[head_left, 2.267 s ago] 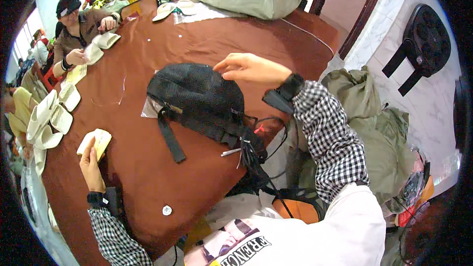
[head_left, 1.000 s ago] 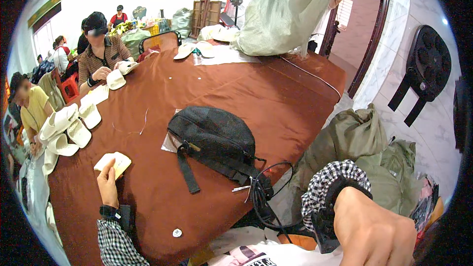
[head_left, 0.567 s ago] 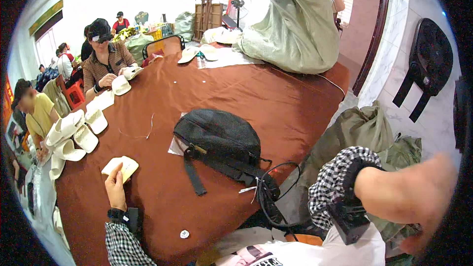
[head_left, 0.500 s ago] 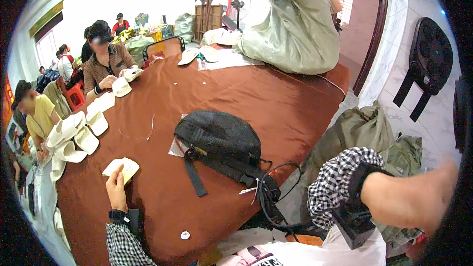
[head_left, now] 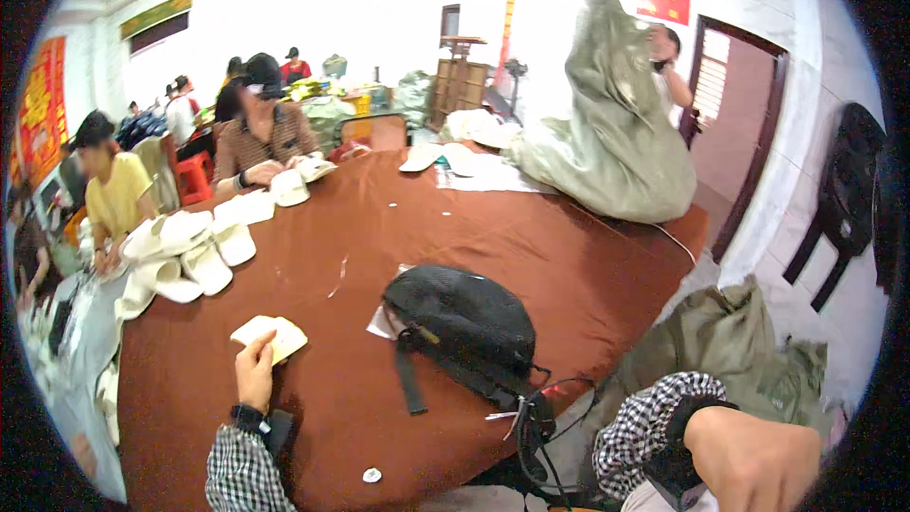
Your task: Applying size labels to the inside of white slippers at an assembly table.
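At the near left of the brown cloth-covered table (head_left: 327,417), my left hand (head_left: 254,377) grips a pale yellow, flat, pad-like piece (head_left: 287,341) between thumb and fingers. Its exact kind does not show. My right hand (head_left: 754,460) is off the table at the lower right, knuckles up and fingers curled downward; whatever may be in them is hidden. Both forearms wear black-and-white checked sleeves with black wrist bands. Right of my left hand lies a black mesh backpack (head_left: 464,327). A small white round piece (head_left: 373,476) rests near the front edge.
Cream caps (head_left: 204,261) are heaped along the left edge. Across the table a person (head_left: 270,142) handles another cap. A large green sack (head_left: 626,133) stands at the far right. Dark cables (head_left: 545,446) hang by the backpack, and more sacks (head_left: 711,341) sit on the floor.
The view has shifted, so the table and things appear farther right and lower. My right hand has come down and inward from the far right. My left hand still holds the pale yellow piece.
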The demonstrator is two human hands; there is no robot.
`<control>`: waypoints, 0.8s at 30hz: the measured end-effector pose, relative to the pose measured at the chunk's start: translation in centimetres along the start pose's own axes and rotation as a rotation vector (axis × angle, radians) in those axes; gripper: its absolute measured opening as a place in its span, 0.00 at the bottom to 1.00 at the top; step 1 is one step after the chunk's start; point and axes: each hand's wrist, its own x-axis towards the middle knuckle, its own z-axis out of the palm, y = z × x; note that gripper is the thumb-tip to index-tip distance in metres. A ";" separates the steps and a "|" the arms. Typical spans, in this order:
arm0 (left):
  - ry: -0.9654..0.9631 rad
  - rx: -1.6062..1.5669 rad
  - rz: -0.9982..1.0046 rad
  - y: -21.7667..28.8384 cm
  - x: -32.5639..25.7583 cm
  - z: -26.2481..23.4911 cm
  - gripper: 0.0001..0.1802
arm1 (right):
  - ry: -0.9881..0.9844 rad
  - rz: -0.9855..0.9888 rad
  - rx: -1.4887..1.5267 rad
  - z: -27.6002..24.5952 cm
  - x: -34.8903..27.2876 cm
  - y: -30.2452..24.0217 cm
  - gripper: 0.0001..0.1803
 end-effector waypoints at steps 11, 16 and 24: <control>-0.199 -0.396 0.014 3.6 -1.0 2.0 0.34 | 0.393 1.136 -0.652 -11.9 -11.7 12.6 0.12; -0.313 -0.337 0.046 7.2 -3.0 3.8 0.37 | 0.545 1.223 -0.839 -13.2 -20.2 19.8 0.26; -0.433 -0.237 0.074 8.5 -5.2 5.5 0.37 | 0.924 1.095 -0.359 -12.1 -22.8 22.7 0.34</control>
